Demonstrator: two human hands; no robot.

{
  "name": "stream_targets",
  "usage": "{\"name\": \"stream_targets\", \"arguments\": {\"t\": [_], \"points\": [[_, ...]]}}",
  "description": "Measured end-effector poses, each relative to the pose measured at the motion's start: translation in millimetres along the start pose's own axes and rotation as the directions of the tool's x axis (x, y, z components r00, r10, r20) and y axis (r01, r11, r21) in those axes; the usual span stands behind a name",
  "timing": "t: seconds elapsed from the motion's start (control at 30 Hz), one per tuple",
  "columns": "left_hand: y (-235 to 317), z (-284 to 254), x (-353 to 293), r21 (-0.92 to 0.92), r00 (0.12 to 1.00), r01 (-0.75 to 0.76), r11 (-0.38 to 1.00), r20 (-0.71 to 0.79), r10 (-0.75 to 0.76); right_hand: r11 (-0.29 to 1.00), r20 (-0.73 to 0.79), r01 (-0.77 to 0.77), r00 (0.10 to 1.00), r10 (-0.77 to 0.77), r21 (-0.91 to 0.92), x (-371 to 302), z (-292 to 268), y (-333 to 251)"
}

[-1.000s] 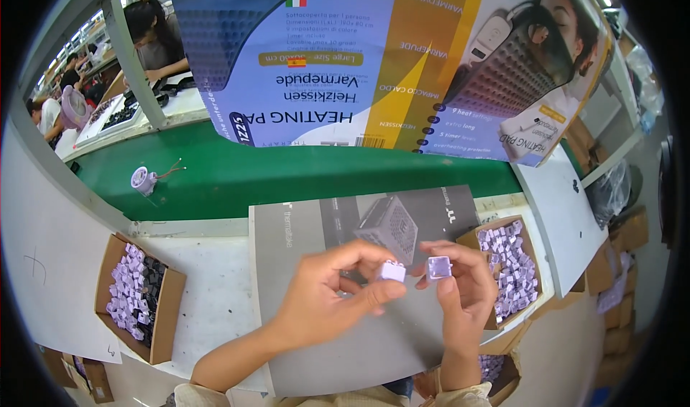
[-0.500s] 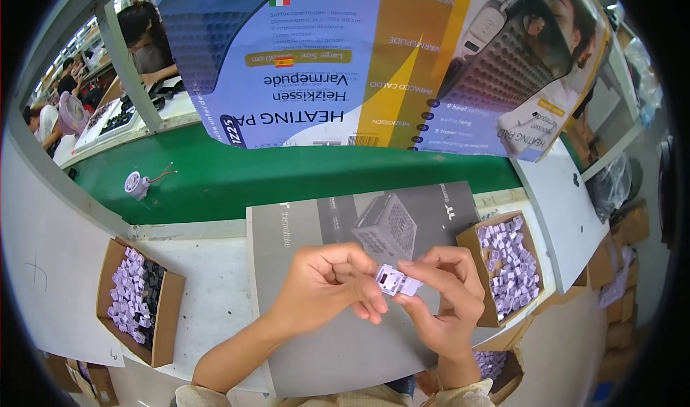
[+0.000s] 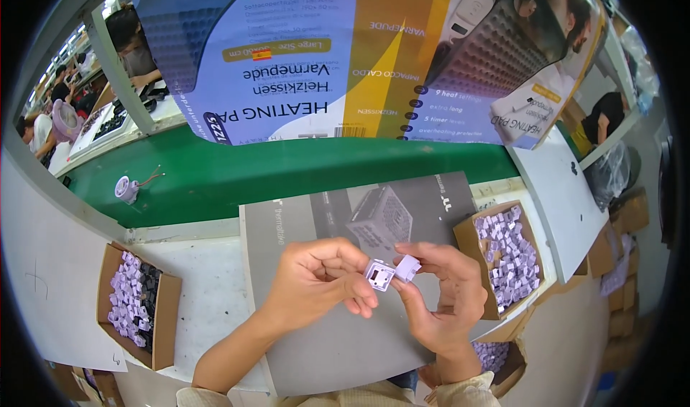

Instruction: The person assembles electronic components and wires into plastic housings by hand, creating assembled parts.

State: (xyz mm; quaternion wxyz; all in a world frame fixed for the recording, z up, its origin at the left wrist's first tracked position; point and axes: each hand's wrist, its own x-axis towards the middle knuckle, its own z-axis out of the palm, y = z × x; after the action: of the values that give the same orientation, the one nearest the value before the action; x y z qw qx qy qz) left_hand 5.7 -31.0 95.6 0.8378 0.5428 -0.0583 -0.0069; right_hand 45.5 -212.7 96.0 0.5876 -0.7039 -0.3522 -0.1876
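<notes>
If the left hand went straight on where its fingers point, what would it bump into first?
Probably the small lilac block held by the right hand. The left hand points that way, its own hollow lilac piece leading. Depth is hard to judge.

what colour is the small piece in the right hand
Pale purple; the piece shows best in the head view.

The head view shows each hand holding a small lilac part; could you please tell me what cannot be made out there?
Head view: far side of the open-faced part, hidden by its own body and the left hand.
Head view: underside of the blocky part, turned away in the right hand.
Head view: lower pieces in the right-hand carton, buried under upper pieces.
</notes>
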Motion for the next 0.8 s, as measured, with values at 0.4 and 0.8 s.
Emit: {"name": "stream_targets", "arguments": {"t": [0.4,0.8], "points": [[-3.5,-4.2,3.1,0.055,0.999,0.006,0.998,0.034,-0.008,0.965,0.091,0.080,0.994,-0.059,-0.250,8.6,-10.9,-4.0],[0.2,-6.8,0.0,0.015,0.996,0.065,0.998,0.060,-0.066,0.960,0.108,0.085,0.992,-0.059,-0.266,6.8,-10.8,-3.0]]}}
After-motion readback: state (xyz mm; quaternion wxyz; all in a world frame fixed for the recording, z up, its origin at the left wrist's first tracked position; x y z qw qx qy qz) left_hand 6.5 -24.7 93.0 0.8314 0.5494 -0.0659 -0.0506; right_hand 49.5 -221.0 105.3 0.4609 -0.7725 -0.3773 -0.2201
